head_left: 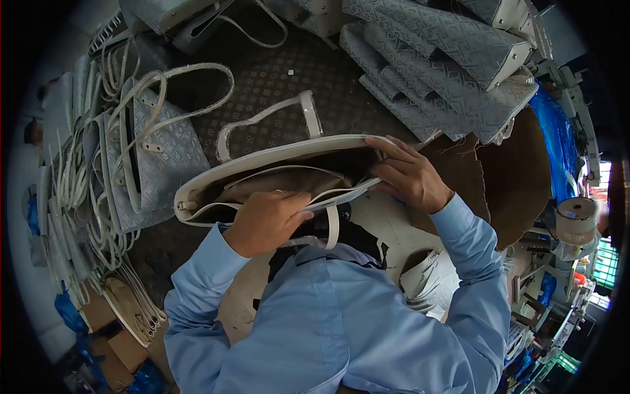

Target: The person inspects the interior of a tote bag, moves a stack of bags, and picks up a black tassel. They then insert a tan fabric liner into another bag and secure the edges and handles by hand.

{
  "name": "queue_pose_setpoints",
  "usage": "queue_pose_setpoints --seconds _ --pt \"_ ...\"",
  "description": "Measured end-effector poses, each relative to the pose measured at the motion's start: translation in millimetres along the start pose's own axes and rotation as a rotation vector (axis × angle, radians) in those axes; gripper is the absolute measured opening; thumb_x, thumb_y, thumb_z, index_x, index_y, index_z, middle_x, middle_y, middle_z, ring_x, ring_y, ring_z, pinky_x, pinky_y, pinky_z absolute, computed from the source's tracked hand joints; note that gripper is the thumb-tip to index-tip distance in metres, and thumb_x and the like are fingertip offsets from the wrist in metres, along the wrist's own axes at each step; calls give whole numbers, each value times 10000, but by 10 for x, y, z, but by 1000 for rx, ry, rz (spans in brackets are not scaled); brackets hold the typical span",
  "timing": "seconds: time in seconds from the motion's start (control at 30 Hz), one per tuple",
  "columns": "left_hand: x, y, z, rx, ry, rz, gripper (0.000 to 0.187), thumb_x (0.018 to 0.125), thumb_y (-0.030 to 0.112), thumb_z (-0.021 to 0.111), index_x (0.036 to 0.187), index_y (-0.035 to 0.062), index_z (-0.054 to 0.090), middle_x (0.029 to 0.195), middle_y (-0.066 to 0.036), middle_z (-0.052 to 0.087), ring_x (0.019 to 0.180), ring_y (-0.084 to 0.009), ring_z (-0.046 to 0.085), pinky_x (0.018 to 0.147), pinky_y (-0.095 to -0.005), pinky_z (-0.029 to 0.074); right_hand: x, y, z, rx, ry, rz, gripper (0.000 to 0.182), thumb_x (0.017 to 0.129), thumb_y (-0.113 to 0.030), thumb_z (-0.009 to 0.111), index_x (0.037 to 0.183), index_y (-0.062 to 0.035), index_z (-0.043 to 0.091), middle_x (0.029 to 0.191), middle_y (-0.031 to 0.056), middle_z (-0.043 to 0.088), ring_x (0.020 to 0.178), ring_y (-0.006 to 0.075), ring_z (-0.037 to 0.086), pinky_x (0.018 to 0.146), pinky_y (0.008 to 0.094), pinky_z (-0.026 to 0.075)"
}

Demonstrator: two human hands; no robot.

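Observation:
A handbag with a pale rim (pixel 279 153) is held in front of my body with its mouth facing up. Its beige lining shows an inner pocket (pixel 289 180). My left hand (pixel 270 220) is closed over the near edge, fingers reaching just inside the mouth. At the right end, my right hand (pixel 410 172) grips the bag's corner, thumb and fingers around the edge. One wrapped handle (pixel 310 113) stands out on the far side, and the other handle (pixel 333 226) hangs on the near side. The bag's lower body is hidden.
Finished-looking grey patterned bags (pixel 167 148) with loop handles crowd the left. Stacked patterned bag panels (pixel 433 62) lie at the upper right. A brown cardboard box (pixel 515 177) and blue plastic (pixel 554 141) stand right. The dark patterned work surface (pixel 262 79) spreads beyond the bag.

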State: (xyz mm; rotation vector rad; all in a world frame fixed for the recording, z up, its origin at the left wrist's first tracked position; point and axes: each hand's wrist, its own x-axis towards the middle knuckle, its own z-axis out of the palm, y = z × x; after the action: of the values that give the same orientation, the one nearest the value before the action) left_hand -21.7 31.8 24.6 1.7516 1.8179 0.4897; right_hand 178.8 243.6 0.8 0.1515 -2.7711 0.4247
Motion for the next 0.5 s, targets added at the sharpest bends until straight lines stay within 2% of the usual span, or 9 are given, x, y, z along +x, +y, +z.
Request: queue_pose_setpoints --seconds 0.03,0.1,0.13,0.23,0.27,0.33,0.47,0.5 --pt "22 -13 0 -3 -4 0 199 867 228 590 920 38 568 811 -180 631 764 -381 606 654 -467 467 4 0 18 37 36 24 247 704 -155 733 856 -31 582 920 115 617 1270 282 447 1016 501 400" --pt "145 -31 -25 -219 -33 9 214 869 219 589 938 19 563 864 -191 612 828 -379 587 708 -470 454 23 -12 -17 48 24 16 260 689 -144 747 864 -21 599 926 130 634 1264 290 457 1007 499 417" --pt "211 34 -96 -232 -166 -30 234 867 216 592 952 0 559 890 -196 598 864 -381 574 740 -466 447 18 -21 -39 60 22 13 275 673 -132 761 873 -12 616 931 145 652 1257 298 466 998 497 435" --pt "308 1 53 -195 -195 -50 236 868 209 589 947 -11 562 877 -176 603 856 -377 577 734 -460 453 -27 -3 -36 82 0 17 302 659 -128 767 895 -6 622 958 154 652 1259 303 462 1013 502 422" --pt "284 24 83 -196 -195 -48 236 868 209 589 947 -11 562 877 -176 603 856 -377 577 734 -460 453 -34 13 -31 80 -1 18 302 659 -128 767 895 -6 622 958 154 652 1259 303 462 1013 502 422" --pt "193 85 149 -20 -63 87 224 871 198 579 928 -18 563 863 -171 598 850 -362 580 742 -454 451 -42 40 -6 103 50 27 321 646 -113 771 912 -6 626 963 152 652 1265 300 456 1021 502 415" --pt "194 104 128 -40 -65 52 210 875 194 575 903 -14 559 835 -161 592 823 -346 579 718 -432 456 -21 46 -18 148 62 43 337 640 -100 772 929 -5 626 971 150 652 1271 306 448 1023 504 410" --pt "201 59 138 -157 -31 95 215 880 200 573 895 -13 555 822 -162 588 810 -343 576 708 -425 457 -24 50 -26 158 42 40 337 643 -92 771 933 -4 625 979 151 650 1274 311 444 1024 507 407"
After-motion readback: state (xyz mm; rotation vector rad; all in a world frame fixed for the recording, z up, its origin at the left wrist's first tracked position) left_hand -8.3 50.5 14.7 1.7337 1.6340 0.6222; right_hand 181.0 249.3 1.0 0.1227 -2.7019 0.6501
